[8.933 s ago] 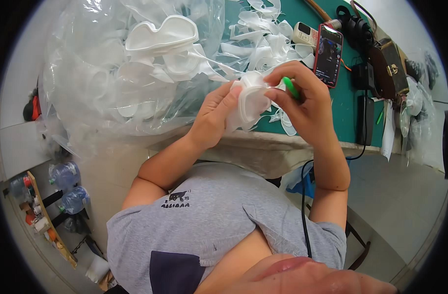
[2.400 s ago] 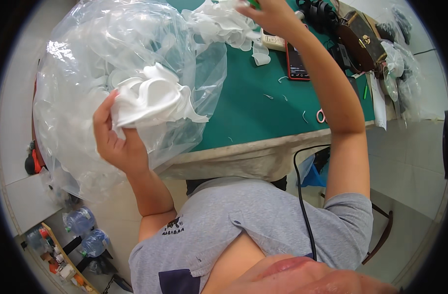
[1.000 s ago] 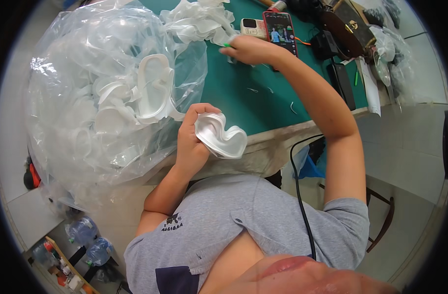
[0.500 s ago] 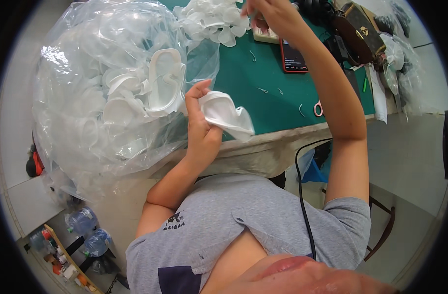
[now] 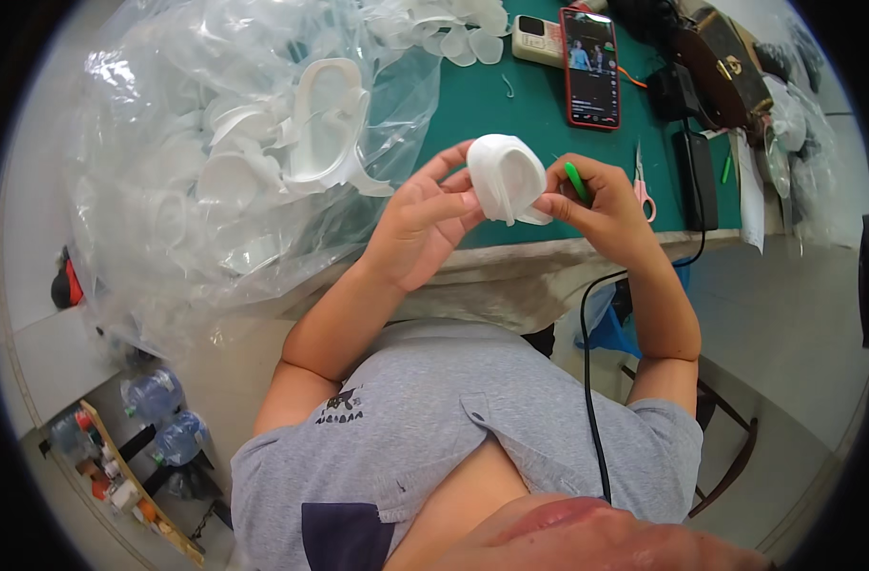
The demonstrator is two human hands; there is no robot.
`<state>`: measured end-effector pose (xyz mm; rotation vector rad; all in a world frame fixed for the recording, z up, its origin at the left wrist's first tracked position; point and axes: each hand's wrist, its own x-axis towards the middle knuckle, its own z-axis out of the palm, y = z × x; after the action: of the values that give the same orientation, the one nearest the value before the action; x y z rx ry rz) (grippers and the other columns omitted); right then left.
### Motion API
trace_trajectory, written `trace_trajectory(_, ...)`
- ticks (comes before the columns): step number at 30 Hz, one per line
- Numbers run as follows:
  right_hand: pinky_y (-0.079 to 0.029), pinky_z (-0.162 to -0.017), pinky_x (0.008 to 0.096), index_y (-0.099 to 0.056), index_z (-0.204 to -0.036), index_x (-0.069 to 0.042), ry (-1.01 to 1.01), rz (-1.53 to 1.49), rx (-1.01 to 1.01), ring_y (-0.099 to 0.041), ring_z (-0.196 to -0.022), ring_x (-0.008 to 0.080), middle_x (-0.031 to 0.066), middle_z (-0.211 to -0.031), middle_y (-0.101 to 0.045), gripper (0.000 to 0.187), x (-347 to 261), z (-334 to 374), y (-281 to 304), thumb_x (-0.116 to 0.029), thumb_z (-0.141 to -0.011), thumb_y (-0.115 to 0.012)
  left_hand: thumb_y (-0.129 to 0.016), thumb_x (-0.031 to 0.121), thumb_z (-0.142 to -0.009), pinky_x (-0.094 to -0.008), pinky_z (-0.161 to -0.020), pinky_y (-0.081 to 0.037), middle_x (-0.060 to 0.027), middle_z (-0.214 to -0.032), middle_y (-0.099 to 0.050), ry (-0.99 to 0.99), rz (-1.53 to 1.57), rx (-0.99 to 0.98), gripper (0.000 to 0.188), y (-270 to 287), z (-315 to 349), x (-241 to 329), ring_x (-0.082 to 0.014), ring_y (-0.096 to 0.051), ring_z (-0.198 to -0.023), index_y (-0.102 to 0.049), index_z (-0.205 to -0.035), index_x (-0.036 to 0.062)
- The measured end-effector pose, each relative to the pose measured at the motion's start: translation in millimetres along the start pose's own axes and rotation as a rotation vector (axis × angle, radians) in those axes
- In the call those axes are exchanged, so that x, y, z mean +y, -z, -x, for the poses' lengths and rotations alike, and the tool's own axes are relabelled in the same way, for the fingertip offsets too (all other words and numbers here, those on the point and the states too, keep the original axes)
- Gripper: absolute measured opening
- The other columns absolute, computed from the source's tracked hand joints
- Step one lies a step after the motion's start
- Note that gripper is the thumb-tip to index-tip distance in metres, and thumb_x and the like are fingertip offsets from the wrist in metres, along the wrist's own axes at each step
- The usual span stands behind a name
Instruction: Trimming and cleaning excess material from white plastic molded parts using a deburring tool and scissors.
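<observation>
In front of me, over the table's near edge, I hold up a white, soft-looking moulded piece (image 5: pixel 510 179), curved like a cup with a raised rim. My left hand (image 5: pixel 432 211) pinches it from the left between thumb and fingers. On its other side my right hand (image 5: pixel 601 205) has thumb and fingertips at the piece's lower right edge. A slim bright green handle (image 5: pixel 577 181) lies within the right fingers; the rest of that tool is hidden. Just left of my hands a large clear plastic bag (image 5: pixel 168 276) holds many similar white pieces, with one big looped piece (image 5: pixel 306 171) on top.
More pale pieces (image 5: pixel 463 43) are heaped at the back of the green mat (image 5: pixel 472 100). A red-edged phone (image 5: pixel 591 81) leans by a beige device (image 5: pixel 537 40). Pink-handled scissors (image 5: pixel 645 200), a black adapter (image 5: pixel 695 181), a green pen-like stick (image 5: pixel 726 169) and a brown bag (image 5: pixel 724 62) are on the right.
My right hand has come back from the far side of the table to the white piece, now with the green-handled tool. My left hand has shifted right and turned the piece up.
</observation>
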<state>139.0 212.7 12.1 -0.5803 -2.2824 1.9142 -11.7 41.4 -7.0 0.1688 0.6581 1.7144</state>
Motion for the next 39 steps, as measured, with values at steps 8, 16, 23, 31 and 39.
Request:
trace_trajectory(8, -0.034, -0.059, 0.0171, -0.059, -0.085, 0.001, 0.095, 0.219, 0.077, -0.042, -0.067, 0.0026, -0.0023, -0.076, -0.050, 0.011, 0, -4, -9, -0.002, -0.082, -0.068, -0.048, 0.018, -0.097, -0.0351, -0.097, -0.044, -0.0100, -0.119, -0.057, 0.011, 0.102, 0.000, 0.035, -1, 5, -7, -0.0196, -0.054, -0.110, -0.049, -0.125, -0.0017)
trace_trajectory(16, -0.039, -0.064, 0.0178, -0.063, -0.092, 0.002, 0.362, 0.069, 0.381, -0.047, -0.072, 0.0042, 0.0029, -0.095, -0.056, 0.007, -14, -11, -13, -0.004, -0.089, -0.060, -0.047, 0.028, -0.098, -0.0370, -0.094, -0.048, -0.0096, -0.114, -0.060, -0.127, -0.112, 0.009, 0.037, 3, 3, -16, -0.0191, -0.059, -0.105, -0.054, -0.120, -0.0014)
trace_trajectory(23, -0.032, -0.051, 0.0169, -0.062, -0.086, -0.001, 0.118, -0.112, 0.127, -0.040, -0.058, 0.0026, 0.0065, -0.096, -0.059, 0.022, -13, -19, -2, -0.017, -0.096, -0.050, -0.046, 0.028, -0.099, -0.0371, -0.091, -0.050, -0.0100, -0.114, -0.060, -0.157, -0.109, 0.028, 0.034, 3, 0, -8, -0.0192, -0.061, -0.102, -0.054, -0.118, 0.0002)
trace_trajectory(31, -0.020, -0.041, 0.0192, -0.047, -0.087, -0.008, 0.252, -0.837, 0.183, -0.024, -0.051, 0.0030, -0.0040, -0.067, -0.032, 0.015, -18, -17, 50, -0.019, -0.098, -0.044, -0.044, 0.024, -0.099, -0.0341, -0.082, -0.054, -0.0074, -0.103, -0.064, -0.276, -0.120, 0.111, 0.026, 17, -7, -6, -0.0162, -0.064, -0.093, -0.056, -0.110, 0.0040)
trace_trajectory(39, -0.021, -0.045, 0.0190, -0.044, -0.085, -0.008, 0.757, -0.316, 0.010, -0.032, -0.053, 0.0049, -0.0044, -0.058, -0.035, 0.016, -15, 16, 78, -0.016, -0.088, -0.058, -0.040, 0.021, -0.100, -0.0351, -0.079, -0.055, -0.0114, -0.105, -0.064, -0.328, -0.133, 0.370, 0.025, 18, -8, 1, -0.0201, -0.066, -0.092, -0.054, -0.111, 0.0029)
